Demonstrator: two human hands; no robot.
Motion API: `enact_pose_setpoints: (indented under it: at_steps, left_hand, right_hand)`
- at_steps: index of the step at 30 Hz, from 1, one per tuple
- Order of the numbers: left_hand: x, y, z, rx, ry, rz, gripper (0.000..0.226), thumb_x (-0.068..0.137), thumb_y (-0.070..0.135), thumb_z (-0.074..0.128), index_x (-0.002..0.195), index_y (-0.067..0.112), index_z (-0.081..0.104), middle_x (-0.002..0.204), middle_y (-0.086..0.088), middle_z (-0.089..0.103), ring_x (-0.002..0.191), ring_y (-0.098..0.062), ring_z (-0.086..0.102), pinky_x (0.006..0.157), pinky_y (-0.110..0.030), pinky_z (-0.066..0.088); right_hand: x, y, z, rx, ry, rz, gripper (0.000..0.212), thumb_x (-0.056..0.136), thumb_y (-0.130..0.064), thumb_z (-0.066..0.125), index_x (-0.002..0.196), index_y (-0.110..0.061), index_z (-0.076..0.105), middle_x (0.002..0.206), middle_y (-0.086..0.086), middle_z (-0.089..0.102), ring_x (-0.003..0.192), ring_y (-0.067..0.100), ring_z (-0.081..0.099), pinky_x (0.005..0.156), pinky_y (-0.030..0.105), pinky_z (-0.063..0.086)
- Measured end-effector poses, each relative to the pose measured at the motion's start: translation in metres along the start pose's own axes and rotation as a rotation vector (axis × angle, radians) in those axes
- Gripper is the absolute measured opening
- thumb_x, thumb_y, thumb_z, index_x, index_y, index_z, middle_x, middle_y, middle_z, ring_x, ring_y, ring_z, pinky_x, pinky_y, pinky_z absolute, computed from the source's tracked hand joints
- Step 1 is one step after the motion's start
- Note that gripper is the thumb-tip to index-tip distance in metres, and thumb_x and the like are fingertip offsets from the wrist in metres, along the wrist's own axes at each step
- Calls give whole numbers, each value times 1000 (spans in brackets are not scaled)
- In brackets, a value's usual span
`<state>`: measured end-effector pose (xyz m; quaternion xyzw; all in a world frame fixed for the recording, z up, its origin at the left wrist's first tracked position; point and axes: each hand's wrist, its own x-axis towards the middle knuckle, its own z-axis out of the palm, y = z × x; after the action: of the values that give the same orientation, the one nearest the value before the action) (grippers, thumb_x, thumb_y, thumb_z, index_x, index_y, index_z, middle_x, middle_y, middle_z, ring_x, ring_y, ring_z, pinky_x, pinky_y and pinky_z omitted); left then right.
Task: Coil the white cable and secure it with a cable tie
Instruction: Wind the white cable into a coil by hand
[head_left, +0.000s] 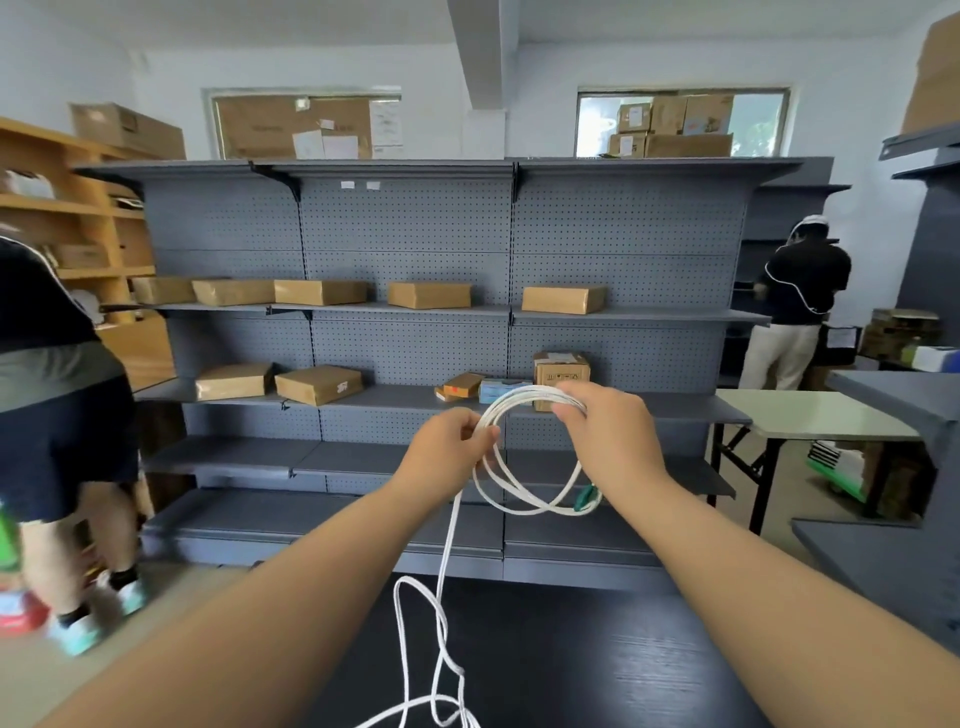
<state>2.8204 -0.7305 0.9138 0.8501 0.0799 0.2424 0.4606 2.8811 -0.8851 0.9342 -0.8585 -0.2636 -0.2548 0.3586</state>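
Coiling partly done: white cable (524, 457) in few loops, held mid-air above dark tabletop (571, 649). Left hand (447, 447) pinches coil; right hand (608, 421) fingers curled round top. Long tail unwound; tie not visible.

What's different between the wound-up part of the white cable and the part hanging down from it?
The coiled part forms round loops held up between the left hand and right hand; the loose part drops from the left hand and lies in uneven bends on the dark tabletop. The coiled part bundles several turns; the loose part is a single strand. Both are thin, white and of one piece.
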Motion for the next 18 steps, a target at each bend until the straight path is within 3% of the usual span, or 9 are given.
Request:
enact_pose_setpoints:
  at_steps: [3, 6, 9, 14, 18]
  left_hand:
    - [-1, 6, 8, 41, 50, 32, 20, 97, 24, 44, 89, 14, 59, 84, 0, 67, 71, -15, 58, 62, -24, 44]
    - [-2, 10, 15, -37, 58, 44, 18, 99, 22, 40, 91, 14, 53, 79, 2, 65, 71, -15, 63, 67, -27, 50]
    - [-3, 12, 17, -48, 61, 53, 20, 100, 22, 37, 97, 11, 53, 74, 2, 57, 64, -10, 61, 55, -13, 46]
    - [0, 17, 10, 125, 85, 164, 18, 98, 22, 42, 90, 15, 56, 70, -3, 59, 58, -8, 54, 52, -12, 41]
    - [5, 25, 3, 301, 34, 278, 19, 97, 20, 45, 96, 9, 60, 66, -1, 56, 58, -10, 54, 57, -24, 40]
  right_hand:
    - [-3, 2, -2, 71, 25, 12, 25, 92, -23, 53, 114, -23, 65, 105, 7, 69, 96, 29, 60, 79, 33, 46]
    - [-5, 7, -1, 150, 20, 52, 21, 91, -23, 54, 109, -24, 65, 94, 7, 69, 87, 28, 62, 71, 31, 44]
    - [-6, 12, 2, 187, -26, 100, 14, 92, -22, 53, 101, -21, 63, 85, 6, 67, 82, 26, 62, 65, 30, 42]
    - [-5, 15, 3, 83, -145, 133, 17, 94, -22, 48, 102, -11, 58, 95, 11, 64, 83, 27, 53, 66, 30, 36]
    - [-3, 5, 5, -11, -172, 47, 21, 95, -24, 46, 109, -13, 56, 99, 9, 62, 88, 28, 55, 69, 33, 41]
